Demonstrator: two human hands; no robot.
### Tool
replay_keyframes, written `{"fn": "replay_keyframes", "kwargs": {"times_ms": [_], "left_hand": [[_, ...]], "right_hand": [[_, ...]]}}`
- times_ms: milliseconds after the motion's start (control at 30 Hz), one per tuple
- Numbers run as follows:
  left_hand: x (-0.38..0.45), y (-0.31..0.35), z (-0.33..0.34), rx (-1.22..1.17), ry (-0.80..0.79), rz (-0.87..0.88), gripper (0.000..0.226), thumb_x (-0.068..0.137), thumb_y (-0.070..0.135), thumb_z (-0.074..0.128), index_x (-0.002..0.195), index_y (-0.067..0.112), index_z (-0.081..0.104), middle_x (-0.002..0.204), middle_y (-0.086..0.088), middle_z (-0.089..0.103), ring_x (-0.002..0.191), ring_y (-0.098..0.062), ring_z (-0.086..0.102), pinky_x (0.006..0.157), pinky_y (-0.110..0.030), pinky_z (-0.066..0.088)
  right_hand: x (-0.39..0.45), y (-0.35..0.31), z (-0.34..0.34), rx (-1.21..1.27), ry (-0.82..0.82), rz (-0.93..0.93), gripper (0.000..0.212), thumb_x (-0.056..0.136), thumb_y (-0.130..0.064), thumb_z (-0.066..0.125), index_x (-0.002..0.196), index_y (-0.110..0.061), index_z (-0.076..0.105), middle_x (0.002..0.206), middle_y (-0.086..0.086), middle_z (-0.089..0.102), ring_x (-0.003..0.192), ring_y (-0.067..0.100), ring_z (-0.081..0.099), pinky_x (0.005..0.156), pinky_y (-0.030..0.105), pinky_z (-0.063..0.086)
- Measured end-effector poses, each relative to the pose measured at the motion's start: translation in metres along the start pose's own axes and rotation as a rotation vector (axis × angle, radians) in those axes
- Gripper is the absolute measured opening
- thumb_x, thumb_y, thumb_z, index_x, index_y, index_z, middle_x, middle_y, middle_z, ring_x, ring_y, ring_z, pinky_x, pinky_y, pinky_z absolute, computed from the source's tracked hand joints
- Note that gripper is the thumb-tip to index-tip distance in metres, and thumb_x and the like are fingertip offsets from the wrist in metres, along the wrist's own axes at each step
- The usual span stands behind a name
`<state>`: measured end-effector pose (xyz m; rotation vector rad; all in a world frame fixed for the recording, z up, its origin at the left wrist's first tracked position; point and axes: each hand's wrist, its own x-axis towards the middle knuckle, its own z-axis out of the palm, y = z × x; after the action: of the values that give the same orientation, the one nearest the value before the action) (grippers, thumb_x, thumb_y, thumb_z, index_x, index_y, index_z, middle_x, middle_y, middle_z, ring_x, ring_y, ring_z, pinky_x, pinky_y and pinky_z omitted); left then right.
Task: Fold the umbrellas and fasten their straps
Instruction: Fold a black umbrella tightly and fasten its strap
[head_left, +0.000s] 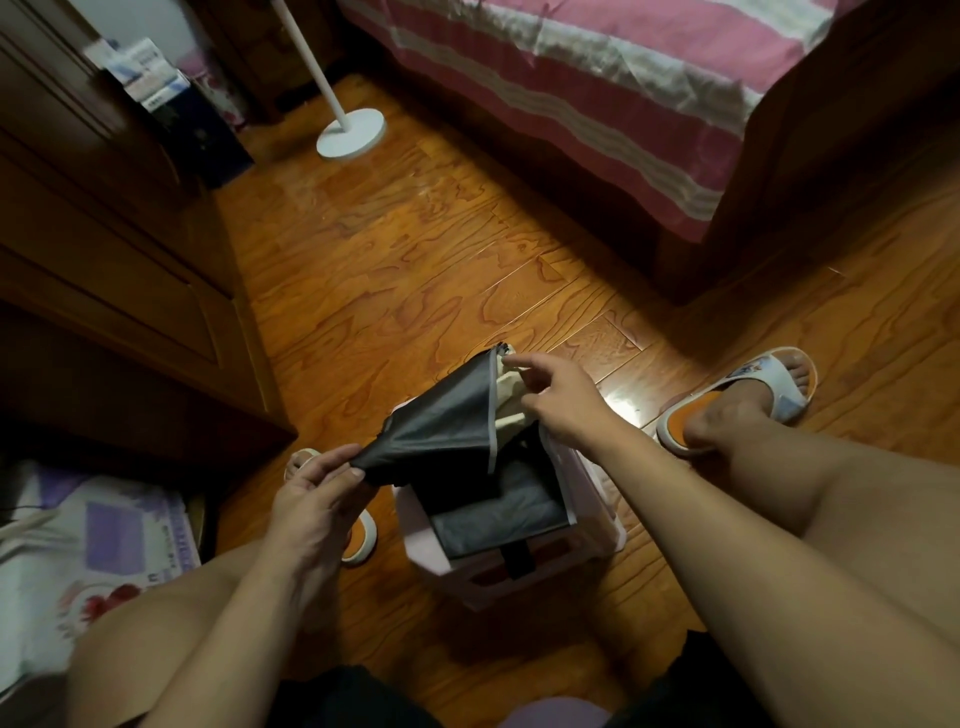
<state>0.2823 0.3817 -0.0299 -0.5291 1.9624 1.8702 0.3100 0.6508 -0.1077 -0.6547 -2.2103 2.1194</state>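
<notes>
Left hand (311, 499) fingers pinch the black umbrella (447, 421) at its near narrow end, above the box (421, 540). Right hand (561, 400) is on the far cream edge with the index finger straight. Can't tell if it grips.

One held umbrella (441, 431), one box (597, 519), two slippers (358, 536) (763, 379), one floor stand (351, 134), one bed (571, 78)

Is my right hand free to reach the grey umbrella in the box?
Probably not yet: the right hand holds the black umbrella, whose canopy hangs over the box above the grey umbrella.
</notes>
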Motion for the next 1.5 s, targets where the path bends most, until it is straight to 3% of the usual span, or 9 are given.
{"fn": "replay_keyframes", "kwargs": {"times_ms": [100, 267, 333, 500, 667, 933, 1167, 1300, 1500], "left_hand": [[0.000, 0.001, -0.002, -0.011, -0.002, -0.006, 0.026, 0.094, -0.008, 0.055, 0.111, 0.008, 0.067, 0.109, -0.013, 0.068, 0.099, -0.024, 0.070, 0.085, -0.033, 0.061], [-0.002, 0.003, -0.003, -0.003, -0.013, -0.006, 0.027, 0.095, -0.007, 0.056, 0.116, 0.007, 0.066, 0.108, -0.013, 0.069, 0.100, -0.025, 0.070, 0.083, -0.033, 0.061], [-0.003, 0.003, -0.002, -0.014, -0.020, -0.008, 0.027, 0.095, -0.007, 0.055, 0.114, 0.008, 0.066, 0.106, -0.011, 0.069, 0.098, -0.024, 0.069, 0.079, -0.030, 0.062], [-0.001, 0.002, 0.000, -0.061, -0.005, -0.019, 0.026, 0.095, -0.007, 0.055, 0.112, 0.009, 0.067, 0.103, -0.012, 0.070, 0.097, -0.025, 0.069, 0.076, -0.028, 0.062], [0.003, 0.000, -0.001, -0.070, 0.001, -0.012, 0.026, 0.095, -0.006, 0.056, 0.112, 0.011, 0.068, 0.107, -0.012, 0.070, 0.105, -0.027, 0.069, 0.088, -0.035, 0.057], [0.039, 0.028, 0.013, -0.040, 0.005, 0.088, 0.026, 0.097, 0.000, 0.057, 0.118, 0.012, 0.067, 0.108, -0.008, 0.073, 0.095, -0.018, 0.075, 0.084, -0.033, 0.058], [0.114, 0.030, 0.009, 0.616, 0.131, 0.430, 0.033, 0.098, 0.023, 0.064, 0.131, 0.022, 0.058, 0.113, 0.001, 0.062, 0.095, -0.008, 0.061, 0.082, -0.029, 0.051], [0.129, 0.001, -0.016, 1.182, -0.369, 0.939, 0.038, 0.098, 0.030, 0.064, 0.136, 0.027, 0.061, 0.133, 0.005, 0.056, 0.125, -0.013, 0.046, 0.102, -0.026, 0.034], [0.139, -0.014, -0.017, 1.261, -0.559, 0.560, 0.056, 0.106, 0.038, 0.046, 0.159, 0.034, 0.028, 0.165, 0.003, 0.028, 0.150, -0.019, 0.026, 0.118, -0.027, 0.018]], "right_hand": [[-0.001, -0.005, -0.006, -0.088, -0.031, -0.018, 0.051, 0.086, 0.011, 0.058, 0.118, -0.026, 0.073, 0.101, -0.014, 0.067, 0.091, 0.003, 0.062, 0.075, 0.020, 0.052], [-0.019, -0.021, -0.002, -0.008, 0.537, 0.065, 0.021, 0.090, -0.006, 0.058, 0.089, -0.024, 0.069, 0.094, -0.004, 0.069, 0.091, 0.015, 0.063, 0.076, 0.031, 0.050], [-0.035, -0.022, 0.013, 0.020, 0.415, 0.164, 0.008, 0.093, -0.020, 0.060, 0.097, -0.020, 0.066, 0.094, -0.002, 0.068, 0.090, 0.019, 0.064, 0.071, 0.032, 0.049], [-0.077, -0.016, 0.056, 0.123, 0.108, 0.211, 0.049, 0.088, -0.035, 0.076, 0.128, -0.026, 0.048, 0.098, -0.010, 0.066, 0.092, 0.006, 0.064, 0.075, 0.021, 0.048], [-0.083, -0.022, 0.061, -0.008, 0.048, 0.036, 0.041, 0.090, -0.018, 0.073, 0.120, -0.041, 0.057, 0.123, -0.001, 0.062, 0.114, 0.015, 0.060, 0.084, 0.019, 0.051], [0.029, -0.121, 0.038, -0.434, -0.025, -0.218, 0.017, 0.093, -0.018, 0.072, 0.110, -0.022, 0.074, 0.111, -0.004, 0.069, 0.110, 0.015, 0.062, 0.099, 0.036, 0.050], [0.136, -0.102, 0.050, -0.595, -0.200, 0.003, 0.006, 0.099, -0.012, 0.061, 0.099, -0.009, 0.066, 0.096, 0.007, 0.064, 0.093, 0.020, 0.060, 0.077, 0.031, 0.049], [0.160, -0.072, 0.057, -0.620, -0.243, 0.137, 0.006, 0.097, -0.006, 0.062, 0.100, -0.010, 0.065, 0.088, 0.002, 0.059, 0.088, 0.017, 0.057, 0.066, 0.024, 0.042], [0.085, -0.072, 0.036, -0.660, 0.257, 0.046, 0.014, 0.101, -0.023, 0.057, 0.112, -0.016, 0.062, 0.105, 0.000, 0.061, 0.097, 0.018, 0.056, 0.079, 0.030, 0.042]]}}
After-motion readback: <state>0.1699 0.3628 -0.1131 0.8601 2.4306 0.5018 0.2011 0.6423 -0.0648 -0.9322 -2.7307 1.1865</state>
